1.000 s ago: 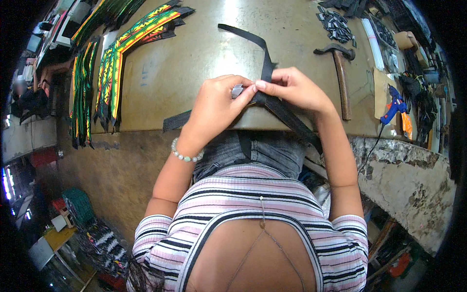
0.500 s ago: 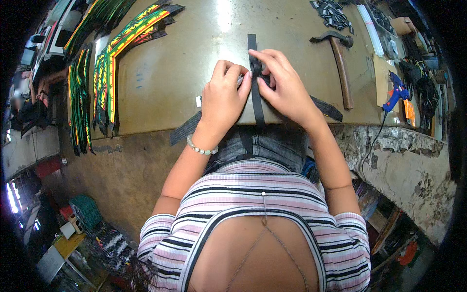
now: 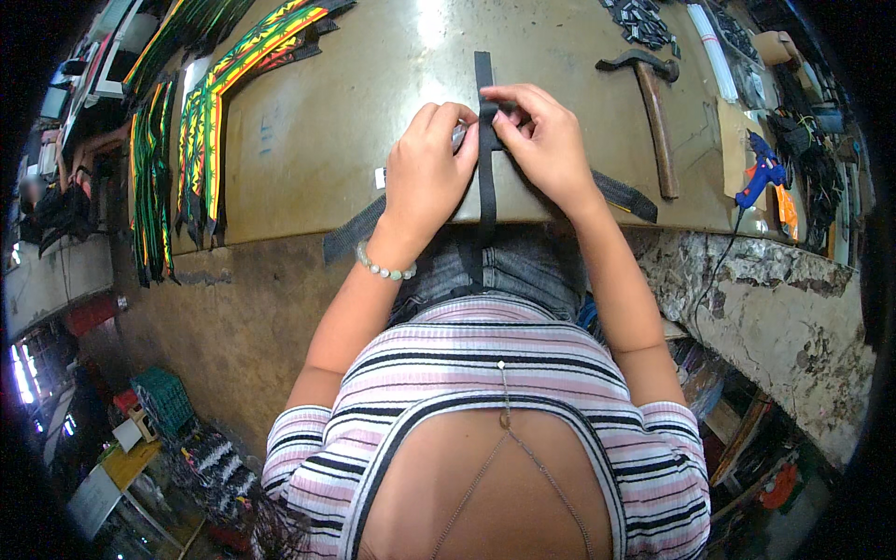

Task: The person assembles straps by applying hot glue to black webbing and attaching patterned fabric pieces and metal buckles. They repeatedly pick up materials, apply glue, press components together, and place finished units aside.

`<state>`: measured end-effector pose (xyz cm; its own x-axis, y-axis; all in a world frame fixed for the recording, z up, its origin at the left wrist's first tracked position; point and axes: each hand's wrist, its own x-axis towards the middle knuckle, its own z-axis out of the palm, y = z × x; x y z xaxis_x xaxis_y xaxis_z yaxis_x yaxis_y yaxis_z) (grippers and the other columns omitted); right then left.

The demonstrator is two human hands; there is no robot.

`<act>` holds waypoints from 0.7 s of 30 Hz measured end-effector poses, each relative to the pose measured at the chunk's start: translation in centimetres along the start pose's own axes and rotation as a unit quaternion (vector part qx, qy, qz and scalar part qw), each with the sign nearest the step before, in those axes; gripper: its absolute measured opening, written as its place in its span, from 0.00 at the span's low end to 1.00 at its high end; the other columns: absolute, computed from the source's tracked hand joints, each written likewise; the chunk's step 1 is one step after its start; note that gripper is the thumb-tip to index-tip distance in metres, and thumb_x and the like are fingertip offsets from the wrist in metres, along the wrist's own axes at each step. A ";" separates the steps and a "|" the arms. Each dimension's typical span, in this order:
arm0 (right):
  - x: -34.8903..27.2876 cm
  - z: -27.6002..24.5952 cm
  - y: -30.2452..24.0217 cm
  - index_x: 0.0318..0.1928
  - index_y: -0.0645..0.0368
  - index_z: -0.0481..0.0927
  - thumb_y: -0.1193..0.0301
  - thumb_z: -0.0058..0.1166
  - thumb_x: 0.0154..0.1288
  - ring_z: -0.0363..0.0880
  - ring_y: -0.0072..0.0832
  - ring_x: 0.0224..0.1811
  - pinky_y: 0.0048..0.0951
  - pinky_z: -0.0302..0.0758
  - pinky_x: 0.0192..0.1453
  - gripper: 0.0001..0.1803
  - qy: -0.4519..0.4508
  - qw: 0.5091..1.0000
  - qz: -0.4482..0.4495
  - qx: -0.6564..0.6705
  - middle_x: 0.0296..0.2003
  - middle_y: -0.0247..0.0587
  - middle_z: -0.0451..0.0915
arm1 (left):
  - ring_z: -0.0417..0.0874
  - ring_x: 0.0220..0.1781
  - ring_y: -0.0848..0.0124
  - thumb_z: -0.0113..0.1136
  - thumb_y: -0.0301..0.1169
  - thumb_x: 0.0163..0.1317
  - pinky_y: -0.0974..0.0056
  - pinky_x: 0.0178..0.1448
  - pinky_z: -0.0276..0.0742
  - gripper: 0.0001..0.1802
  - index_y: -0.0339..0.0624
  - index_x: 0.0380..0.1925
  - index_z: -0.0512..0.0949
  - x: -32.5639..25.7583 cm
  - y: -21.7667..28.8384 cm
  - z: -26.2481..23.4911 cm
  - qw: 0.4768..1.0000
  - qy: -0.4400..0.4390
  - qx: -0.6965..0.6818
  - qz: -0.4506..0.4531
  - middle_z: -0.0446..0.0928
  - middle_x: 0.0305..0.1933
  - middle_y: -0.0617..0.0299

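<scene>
A narrow black webbing strap (image 3: 486,191) runs lengthwise in front of me, from the tabletop down past the table's near edge. From its left side my left hand (image 3: 429,168) pinches it between thumb and fingers. On the right, my right hand (image 3: 543,140) is closed on the same strap, its index finger curled over the top and the thumb tip against it. A small folded or looped part of the strap shows between the fingertips; its detail is hidden. A wider dark mesh strap (image 3: 623,197) lies crosswise beneath my wrists, its left end out beside my left forearm.
A hammer (image 3: 656,126) with a wooden handle lies to the right. Beyond it are a blue glue gun (image 3: 763,173), white sticks (image 3: 713,53) and a pile of small black pieces (image 3: 640,22). Colourful patterned straps (image 3: 217,121) lie at left, some hanging over the table edge.
Both hands have shifted slightly up and left, carrying the strap a little the same way. The right fingers have closed in more on the strap.
</scene>
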<state>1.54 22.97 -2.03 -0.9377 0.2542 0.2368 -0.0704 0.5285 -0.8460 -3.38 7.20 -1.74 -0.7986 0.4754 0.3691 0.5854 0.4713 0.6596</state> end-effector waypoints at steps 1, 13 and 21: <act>0.0 -0.2 0.1 0.50 0.59 0.84 0.80 0.58 0.60 0.74 0.17 0.33 0.19 0.73 0.36 0.17 -0.001 1.000 0.013 0.017 0.40 0.36 0.83 | 0.83 0.37 0.55 0.66 0.26 0.58 0.57 0.42 0.78 0.08 0.37 0.35 0.80 0.0 0.0 0.0 1.000 0.002 -0.002 0.001 0.80 0.34 0.51; -4.6 -0.9 -2.4 0.40 0.61 0.83 0.78 0.59 0.55 0.77 0.43 0.51 0.38 0.77 0.54 0.10 -0.017 0.971 -0.158 -0.177 0.41 0.43 0.80 | 0.84 0.35 0.59 0.65 0.28 0.59 0.58 0.39 0.79 0.05 0.46 0.36 0.82 -0.1 0.7 0.0 1.000 -0.006 0.014 -0.009 0.79 0.35 0.58; -6.8 -1.8 -4.3 0.38 0.63 0.83 0.76 0.57 0.52 0.74 0.47 0.58 0.44 0.74 0.62 0.11 -0.071 0.957 -0.164 -0.226 0.39 0.44 0.78 | 0.84 0.31 0.60 0.64 0.29 0.57 0.56 0.32 0.80 0.10 0.57 0.40 0.84 -0.5 0.7 0.1 0.996 -0.040 0.074 0.014 0.76 0.39 0.65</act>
<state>8.86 20.46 0.83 -0.9293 -0.0817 0.3603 -0.2450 0.8662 -0.4355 -2.51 7.36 -1.52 -0.7712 0.5449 0.3291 0.6265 0.5579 0.5443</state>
